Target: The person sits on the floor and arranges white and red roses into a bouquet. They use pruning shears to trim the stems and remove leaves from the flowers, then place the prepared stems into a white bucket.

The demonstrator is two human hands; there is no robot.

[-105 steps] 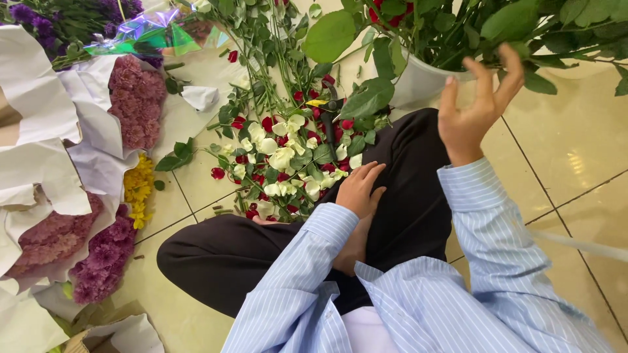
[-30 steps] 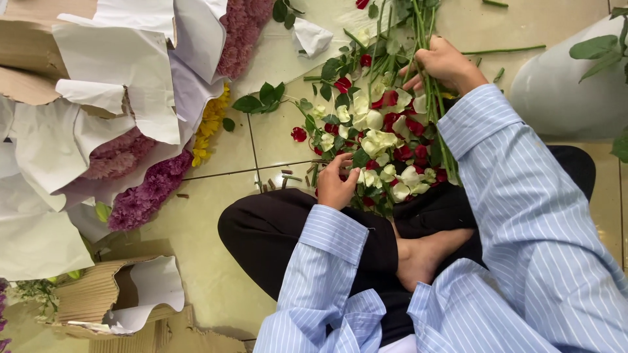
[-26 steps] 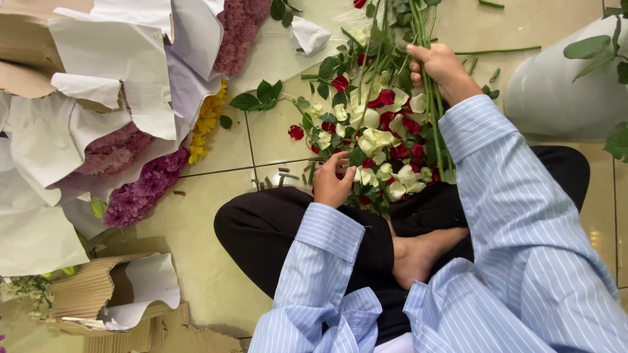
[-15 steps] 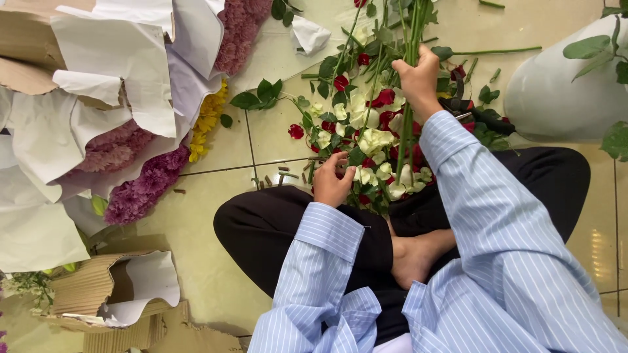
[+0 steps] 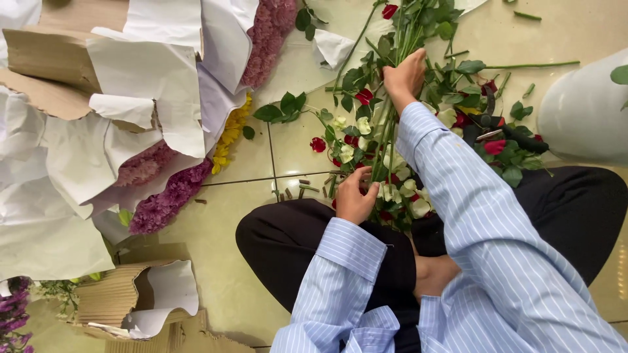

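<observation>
Seated cross-legged on floor tiles, gathering a rose bouquet [image 5: 383, 163] at centre frame.
Left hand [image 5: 355, 196] closed around the blooms' base, right hand [image 5: 405, 75] clamped on green stems [image 5: 409, 29] at upper centre. Possibly thorn pricks or snapped stems from squeezing. White paper wraps [image 5: 157, 91], upper left, holding pink and purple flowers [image 5: 163, 199].

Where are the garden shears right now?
In the head view, the black garden shears lie on the floor among cut roses, right of the right hand, beside the white pot.
</observation>
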